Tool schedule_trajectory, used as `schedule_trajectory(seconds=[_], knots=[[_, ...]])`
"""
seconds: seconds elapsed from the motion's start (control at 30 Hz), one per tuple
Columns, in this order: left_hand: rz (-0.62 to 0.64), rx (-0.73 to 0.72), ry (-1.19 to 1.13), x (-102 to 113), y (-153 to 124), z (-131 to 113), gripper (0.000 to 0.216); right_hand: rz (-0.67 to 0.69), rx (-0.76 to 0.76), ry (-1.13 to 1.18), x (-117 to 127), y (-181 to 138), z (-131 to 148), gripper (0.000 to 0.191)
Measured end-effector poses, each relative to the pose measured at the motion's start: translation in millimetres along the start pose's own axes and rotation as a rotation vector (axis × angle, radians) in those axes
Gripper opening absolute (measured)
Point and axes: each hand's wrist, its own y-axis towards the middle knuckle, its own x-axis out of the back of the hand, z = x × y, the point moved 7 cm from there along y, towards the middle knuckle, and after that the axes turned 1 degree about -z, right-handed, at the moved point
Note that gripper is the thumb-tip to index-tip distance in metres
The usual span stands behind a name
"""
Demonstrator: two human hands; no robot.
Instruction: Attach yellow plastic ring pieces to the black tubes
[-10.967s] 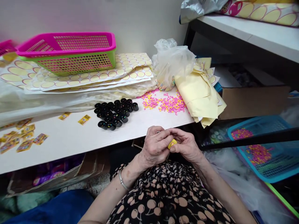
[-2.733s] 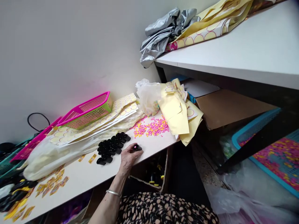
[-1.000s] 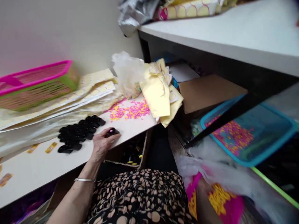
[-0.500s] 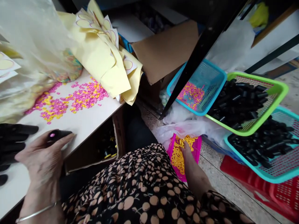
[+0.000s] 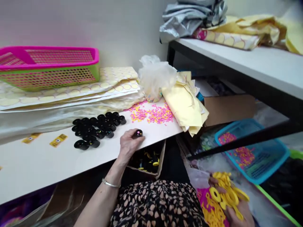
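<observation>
My left hand (image 5: 129, 144) rests at the table's front edge, fingers closed round a short black plastic tube (image 5: 138, 133) with a small pink piece showing in its open end. Low on the right, my right hand (image 5: 242, 214) grips a bunch of yellow ring-ended plastic pieces (image 5: 229, 194), some sticking out between the fingers. It is above a pink basket (image 5: 201, 194) holding more of these yellow pieces. Several black tubes (image 5: 94, 130) stand grouped on the white table (image 5: 59, 167), left of my left hand. Small pink and yellow bits (image 5: 158, 115) lie scattered behind it.
A blue basket (image 5: 267, 126) with pink and yellow bits sits at right behind a black table leg (image 5: 241, 143). Below the table edge is an open carton (image 5: 162, 157) of black and yellow parts. Yellow paper sheets (image 5: 184, 105) overhang the table. A pink-and-green basket (image 5: 52, 75) stands back left.
The view has swung up and left, showing more of the table. My right hand has come up out of the pink basket with a bunch of yellow pieces. My left hand still holds the black tube.
</observation>
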Motion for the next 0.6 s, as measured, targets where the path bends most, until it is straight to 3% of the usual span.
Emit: schedule_trajectory(seconds=[0.13, 0.23, 0.3, 0.37, 0.4, 0.6], knots=[[0.027, -0.101, 0.047, 2, -4, -3, 0.032, 0.285, -0.042, -0.073, -125, 63, 3, 0.028], [0.029, -0.155, 0.066, 4, -6, -6, 0.028, 0.339, 0.184, -0.319, -225, 103, 12, 0.040], [0.038, -0.167, 0.079, 5, -6, -8, 0.025, 0.280, 0.377, -0.565, -276, 135, 15, 0.039], [0.052, -0.165, 0.091, 6, -7, -9, 0.025, 0.168, 0.622, -0.882, -312, 165, 21, 0.037], [0.061, -0.158, 0.097, 6, -7, -9, 0.025, 0.160, 0.662, -0.943, -325, 181, 21, 0.036], [0.088, -0.114, 0.099, 4, -6, -7, 0.026, 0.203, 0.727, -1.216, -355, 242, 21, 0.034]])
